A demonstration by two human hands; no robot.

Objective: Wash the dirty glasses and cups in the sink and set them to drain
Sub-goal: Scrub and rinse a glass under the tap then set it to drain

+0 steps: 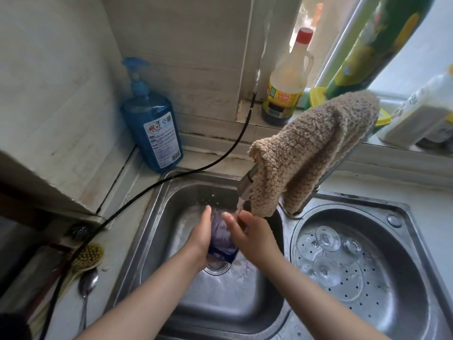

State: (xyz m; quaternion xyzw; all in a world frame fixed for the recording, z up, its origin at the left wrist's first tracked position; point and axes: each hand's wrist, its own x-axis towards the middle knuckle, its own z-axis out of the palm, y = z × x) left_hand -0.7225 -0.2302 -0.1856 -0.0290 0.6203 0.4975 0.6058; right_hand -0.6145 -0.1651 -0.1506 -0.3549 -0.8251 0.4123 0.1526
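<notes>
While both hands [220, 238] grip purple cup [221, 241], towel-draped faucet [247, 182] crowds above; glasses [327, 238] drain right.

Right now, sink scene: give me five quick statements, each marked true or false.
1. Both hands hold a purple glass over the left basin. True.
2. The beige cloth lies in the right basin. False: it hangs over the faucet.
3. Clear glasses sit in the perforated right basin. True.
4. The blue pump bottle stands on the window sill. False: it stands in the wall corner behind the left basin.
5. A spoon lies left of the sink. True.
</notes>
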